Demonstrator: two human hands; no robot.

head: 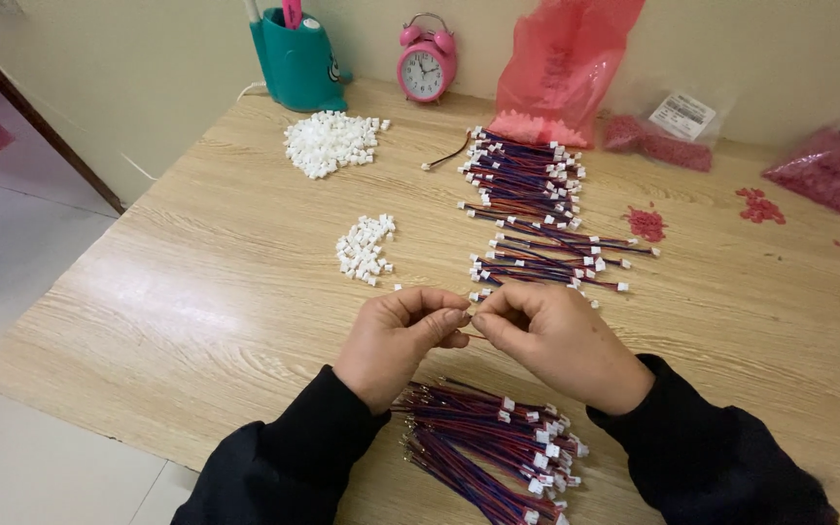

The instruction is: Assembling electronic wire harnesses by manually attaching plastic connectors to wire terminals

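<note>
Both hands meet over the pale, grainy wooden table [196,292]: the left hand [396,340] and right hand [561,340] pinch a thin red-and-blue wire [469,313] between fingertips, just above a bundle of wires [488,442] tipped with small white plastic connectors [364,248]

On the pale wooden desk [196,292], a bundle of red-and-blue wires with white plugs [527,209] is lying at centre frame, small white plastic connectors [365,249] sitting to its left, a larger white connector heap [331,142] lying upper left, another wire bundle [488,447] lying at the bottom edge.
</note>
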